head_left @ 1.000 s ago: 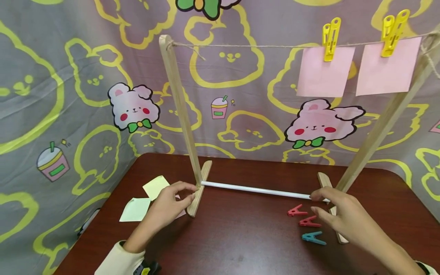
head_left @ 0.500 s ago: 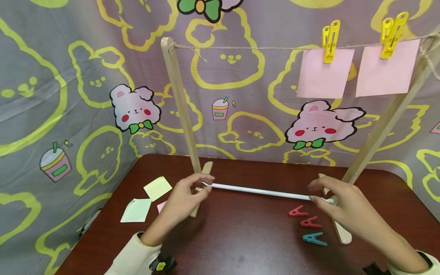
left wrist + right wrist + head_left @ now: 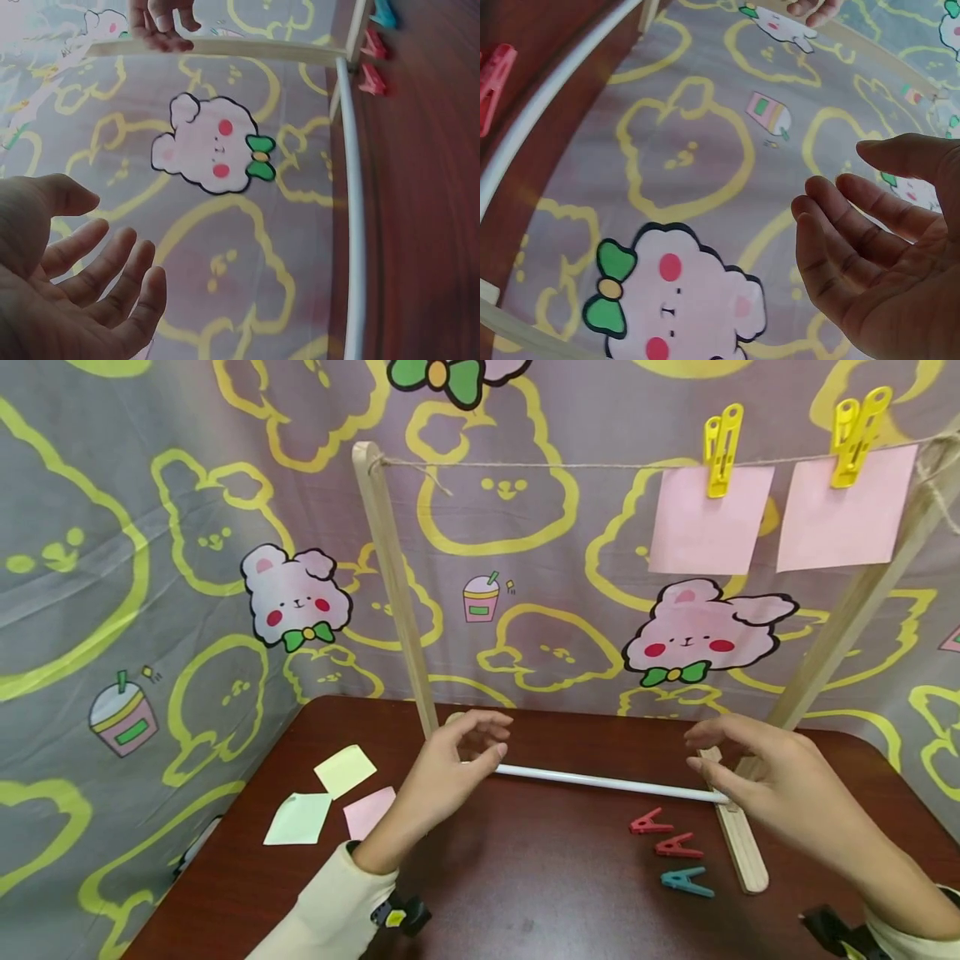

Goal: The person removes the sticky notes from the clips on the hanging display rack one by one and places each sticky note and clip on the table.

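My left hand [image 3: 450,768] is held near the left end of a white rod [image 3: 600,779]. Its fingers are loosely bent with nothing in them, as the left wrist view also shows. Near the rod's right end is my right hand [image 3: 787,785], likewise relaxed and holding nothing. The rod runs low between the two sides of a wooden stand, with a left post [image 3: 397,577] and a right post [image 3: 847,610]. My left hand hides the rod's left end. A twine line [image 3: 525,465] joins the post tops. Pink paper squares [image 3: 711,531] hang from it by yellow clips [image 3: 722,452].
Yellow [image 3: 345,770], pale green [image 3: 297,818] and pink paper squares [image 3: 369,810] lie at the table's left. Two red clothespins [image 3: 678,845] and a blue-green clothespin [image 3: 686,882] lie beside the right foot [image 3: 741,843]. A patterned curtain [image 3: 555,585] stands behind the table [image 3: 525,877].
My left hand has moved right and up from the left foot of the stand. My right hand has shifted slightly right and lifted off the rod's right end.
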Demonstrator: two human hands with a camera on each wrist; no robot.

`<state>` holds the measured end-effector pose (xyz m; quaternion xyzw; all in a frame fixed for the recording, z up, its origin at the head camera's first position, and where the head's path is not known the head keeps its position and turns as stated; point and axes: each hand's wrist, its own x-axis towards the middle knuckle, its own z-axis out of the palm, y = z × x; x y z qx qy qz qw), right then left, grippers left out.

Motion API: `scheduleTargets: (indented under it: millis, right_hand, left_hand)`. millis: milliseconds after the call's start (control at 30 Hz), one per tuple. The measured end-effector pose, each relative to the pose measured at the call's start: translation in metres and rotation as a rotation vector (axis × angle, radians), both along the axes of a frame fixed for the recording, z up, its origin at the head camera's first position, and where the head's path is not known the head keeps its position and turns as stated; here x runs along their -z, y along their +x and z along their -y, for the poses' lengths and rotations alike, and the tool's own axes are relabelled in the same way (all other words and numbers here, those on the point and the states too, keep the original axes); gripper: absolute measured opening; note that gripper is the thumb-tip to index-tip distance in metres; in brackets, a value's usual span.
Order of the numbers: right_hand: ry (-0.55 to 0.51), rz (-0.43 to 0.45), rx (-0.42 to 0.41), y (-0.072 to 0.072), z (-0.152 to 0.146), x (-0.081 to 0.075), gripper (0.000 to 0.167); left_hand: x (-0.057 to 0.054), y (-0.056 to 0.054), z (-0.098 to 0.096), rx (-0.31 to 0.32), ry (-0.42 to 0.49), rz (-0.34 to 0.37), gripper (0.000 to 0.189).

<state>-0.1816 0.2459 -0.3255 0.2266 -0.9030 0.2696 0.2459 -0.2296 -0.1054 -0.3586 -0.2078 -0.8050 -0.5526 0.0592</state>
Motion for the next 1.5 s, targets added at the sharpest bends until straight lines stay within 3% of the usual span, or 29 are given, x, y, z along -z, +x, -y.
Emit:
scheduleTargets:
  millis: [267, 600, 900, 1133, 1333, 1500]
  right_hand:
    - [0.001, -0.037, 0.040, 0.001, 0.000, -0.018, 0.033]
    - [-0.087, -0.066, 0.013, -0.002, 0.003, -0.041, 0.032]
    - [-0.127, -0.078, 0.028, 0.000, 0.008, -0.066, 0.032]
    - [-0.160, -0.117, 0.021, 0.000, 0.011, -0.082, 0.029]
    - [-0.143, -0.165, 0.020, -0.007, 0.011, -0.095, 0.027]
    - [-0.242, -0.161, 0.000, -0.017, 0.006, -0.104, 0.026]
  left_hand:
    - [-0.014, -0.003, -0.026, 0.024, 0.079, -0.069, 0.028]
    - [-0.027, -0.005, -0.054, 0.078, 0.253, -0.044, 0.025]
    - [-0.052, -0.014, -0.080, 0.108, 0.320, -0.075, 0.024]
    - [-0.067, -0.019, -0.099, 0.184, 0.483, -0.052, 0.025]
    - [-0.081, -0.024, -0.111, 0.188, 0.561, -0.045, 0.024]
    - [-0.090, -0.028, -0.121, 0.190, 0.580, -0.045, 0.026]
